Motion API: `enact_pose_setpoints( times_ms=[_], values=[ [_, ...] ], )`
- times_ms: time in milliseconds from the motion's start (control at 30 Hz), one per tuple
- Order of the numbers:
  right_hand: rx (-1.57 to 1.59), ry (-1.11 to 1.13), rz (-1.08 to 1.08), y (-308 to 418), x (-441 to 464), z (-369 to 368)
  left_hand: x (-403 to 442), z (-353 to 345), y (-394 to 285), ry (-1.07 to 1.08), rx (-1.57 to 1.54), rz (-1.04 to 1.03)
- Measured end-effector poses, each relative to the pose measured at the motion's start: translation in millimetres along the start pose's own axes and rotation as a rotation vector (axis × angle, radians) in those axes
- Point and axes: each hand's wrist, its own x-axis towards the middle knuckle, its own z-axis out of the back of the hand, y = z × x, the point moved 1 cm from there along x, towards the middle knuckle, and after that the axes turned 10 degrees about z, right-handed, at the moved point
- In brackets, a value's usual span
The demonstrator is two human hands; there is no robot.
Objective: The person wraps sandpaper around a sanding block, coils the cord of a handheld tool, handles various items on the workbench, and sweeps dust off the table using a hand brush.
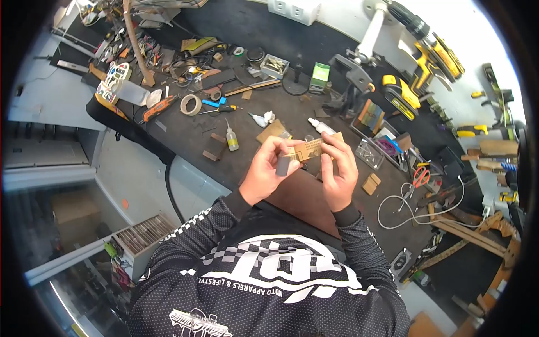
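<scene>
Tan, flat printed strip (310,149) held between both hands above dark workbench (188,135)

Left hand (263,171): closed. Thumb and fingers pinch a dark grey, flat rectangular piece (284,165) together with the near end of the strip. Whether the grey piece is a separate item or a turned part of the strip cannot be determined.

Right hand (340,173): partly curled. Its fingers lie at the strip's far end, with the thumb apart from the fingertips; how firmly they grip cannot be told.

Location: the strip, marked with dark lettering, is raised in front of the person's chest. Around it on the bench are a translucent squeeze bottle with a yellow-green label (232,139), a white capped tube (320,126) and a small tan wooden block (371,183).

Assessment: the step in hand appears to be positioning the strip in the fingers. Judging by this hold, the next move calls for a firm left pinch and light right fingertips, to avoid creasing or slipping.
</scene>
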Motion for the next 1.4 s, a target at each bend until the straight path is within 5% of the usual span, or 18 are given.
enact_pose_setpoints(
  times_ms=[233,600,1400],
  values=[
    [0.395,-0.274,-0.177,26.4,-7.0,14.0,-27.4,-26.3,-26.4,-0.036,-0.035,0.026],
    [0.491,-0.439,-0.334,48.3,-5.1,43.8,-44.6,-34.5,-54.0,0.039,-0.119,0.018],
    [0.552,-0.483,-0.372,83.3,-2.9,86.5,-76.5,-16.3,-86.8,-0.025,0.082,-0.071]
  ],
)
